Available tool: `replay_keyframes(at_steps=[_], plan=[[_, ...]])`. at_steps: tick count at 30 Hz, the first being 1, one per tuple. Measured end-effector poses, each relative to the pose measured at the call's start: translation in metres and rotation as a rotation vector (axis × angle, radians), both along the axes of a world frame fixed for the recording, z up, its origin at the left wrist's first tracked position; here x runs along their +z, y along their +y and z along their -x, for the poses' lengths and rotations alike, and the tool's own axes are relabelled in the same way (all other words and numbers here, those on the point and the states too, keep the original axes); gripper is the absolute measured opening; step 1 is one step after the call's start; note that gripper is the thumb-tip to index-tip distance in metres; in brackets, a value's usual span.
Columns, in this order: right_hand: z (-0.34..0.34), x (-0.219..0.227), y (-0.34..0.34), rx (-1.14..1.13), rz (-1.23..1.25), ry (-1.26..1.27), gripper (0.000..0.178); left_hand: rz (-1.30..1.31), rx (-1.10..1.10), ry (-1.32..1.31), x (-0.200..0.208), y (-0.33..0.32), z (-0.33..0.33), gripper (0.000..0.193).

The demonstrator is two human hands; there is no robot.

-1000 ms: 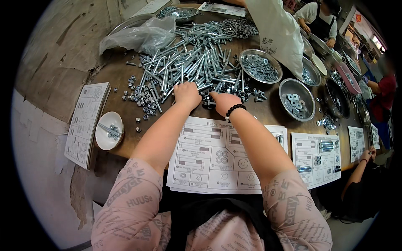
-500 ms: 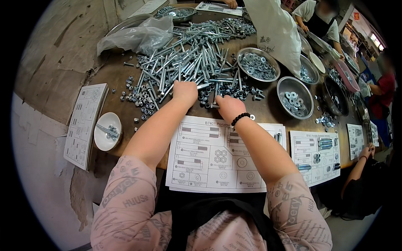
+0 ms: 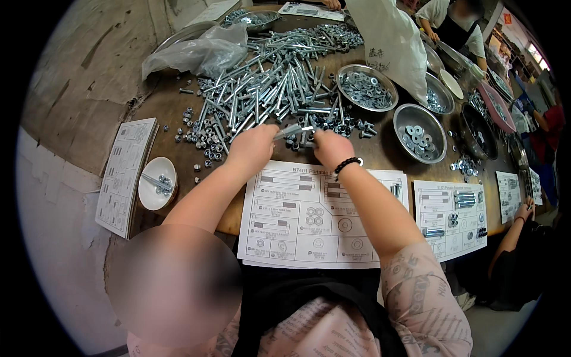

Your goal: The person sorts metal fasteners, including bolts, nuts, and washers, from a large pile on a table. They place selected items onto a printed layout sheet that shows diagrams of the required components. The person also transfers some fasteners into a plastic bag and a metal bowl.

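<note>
Over the near edge of a heap of long silver bolts (image 3: 267, 89), my left hand (image 3: 253, 146) is closed on a few bolts (image 3: 289, 131) whose shanks point right. Close to its right, my right hand (image 3: 333, 147) has its fingers pinched at a silver bolt (image 3: 310, 144), partly hidden by the fingers. A black beaded bracelet (image 3: 346, 166) circles that wrist. Loose nuts (image 3: 205, 143) lie left of my hands, and dark nuts lie between and beyond them. Below my hands is a printed parts sheet (image 3: 279, 208) with outlines of bolts, nuts and washers.
Metal bowls of washers (image 3: 367, 88) stand right of the heap, beside a white sack (image 3: 389, 47). A small white bowl (image 3: 157, 199) with bolts sits left, near a stack of sheets (image 3: 125, 172). Another sheet (image 3: 449, 217) carries sorted hardware at right. Other people work at the table's far and right sides.
My left hand has drawn back from the heap toward me and slightly left, now with bolts showing in it. The right hand stays close to its place, a bolt at its fingertips.
</note>
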State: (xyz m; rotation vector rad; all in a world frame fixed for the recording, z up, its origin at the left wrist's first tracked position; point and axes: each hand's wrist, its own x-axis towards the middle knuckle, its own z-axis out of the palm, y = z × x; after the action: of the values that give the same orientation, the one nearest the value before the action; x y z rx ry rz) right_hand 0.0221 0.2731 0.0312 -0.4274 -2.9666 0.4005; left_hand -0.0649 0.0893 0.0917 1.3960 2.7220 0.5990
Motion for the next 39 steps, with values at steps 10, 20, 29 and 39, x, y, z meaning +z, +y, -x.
replay_keyframes(at_steps=[10,20,29,39], plan=[[-0.096,0.052,0.050,-0.217,0.387,0.574,0.021,0.016,-0.455,0.252,-0.047,0.037,-0.076,0.023],[-0.147,0.056,0.019,-0.016,0.247,0.536,0.023,-0.023,-0.446,0.135,-0.055,0.063,-0.102,0.040],[-0.130,0.033,-0.031,0.127,0.249,0.230,0.022,-0.022,-0.413,-0.198,-0.052,0.033,-0.064,0.043],[-0.155,0.040,-0.002,-0.124,0.783,0.321,0.015,-0.011,-0.388,-0.201,-0.051,0.031,-0.093,0.039]])
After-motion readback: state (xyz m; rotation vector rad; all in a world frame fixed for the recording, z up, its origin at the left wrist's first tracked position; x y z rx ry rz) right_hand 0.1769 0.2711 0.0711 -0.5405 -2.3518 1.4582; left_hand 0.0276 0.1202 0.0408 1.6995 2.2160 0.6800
